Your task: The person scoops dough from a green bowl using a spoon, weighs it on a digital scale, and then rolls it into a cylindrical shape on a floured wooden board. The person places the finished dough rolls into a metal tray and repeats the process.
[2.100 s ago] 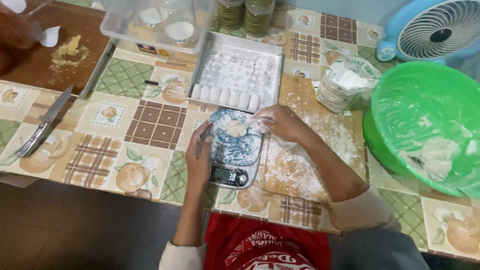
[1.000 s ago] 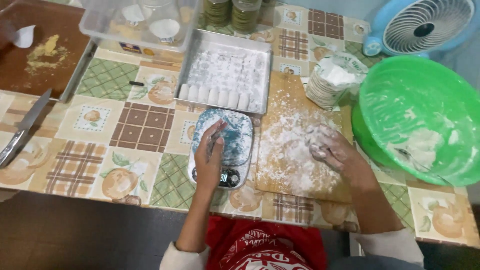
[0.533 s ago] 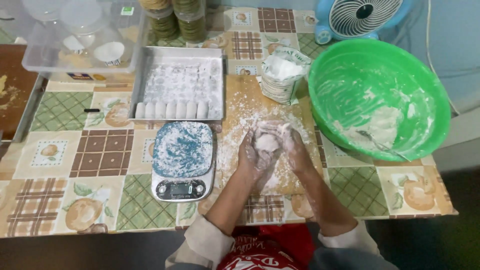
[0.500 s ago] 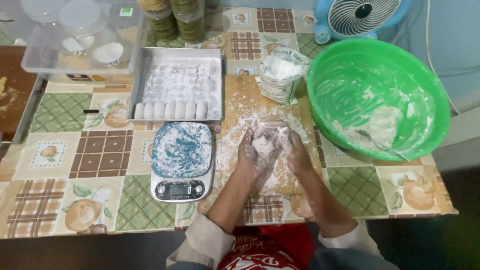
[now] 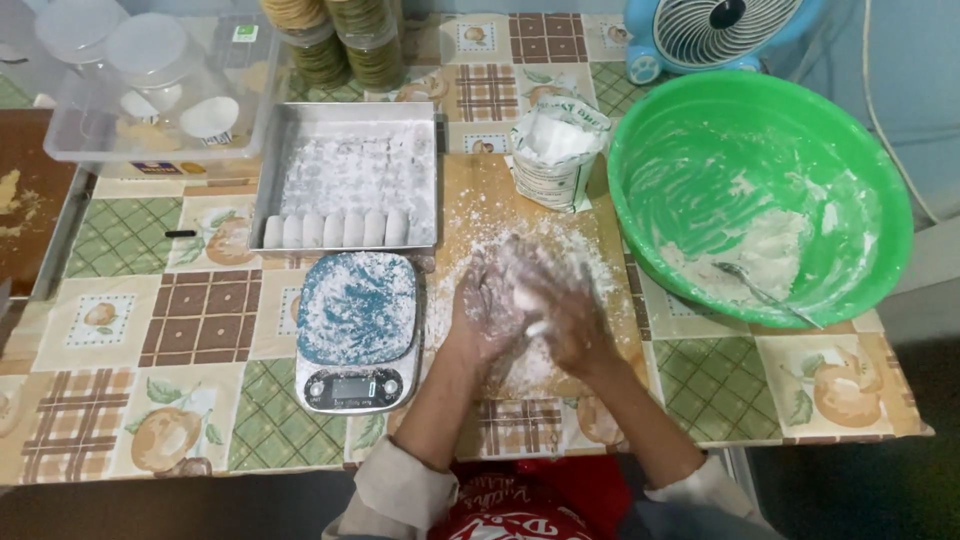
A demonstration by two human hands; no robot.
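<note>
Both floured palms, left hand [image 5: 490,305] and right hand [image 5: 570,315], press together around what seems a dough piece [image 5: 525,300] above the board [image 5: 470,200]; one row fills the left tray [image 5: 345,120], dough remains in the right-hand bowl [image 5: 870,170].

Both hands now press together over the floured wooden board [image 5: 520,215] at frame centre, left hand [image 5: 487,305] off the kitchen scale [image 5: 357,330], right hand [image 5: 570,315] overlapping it, the dough piece hidden between the palms

Home kitchen: patterned tablecloth [image 5: 200,320]; floury board [image 5: 520,290] between scale [image 5: 355,330] and green basin [image 5: 760,190]; fan [image 5: 715,35] behind.
</note>
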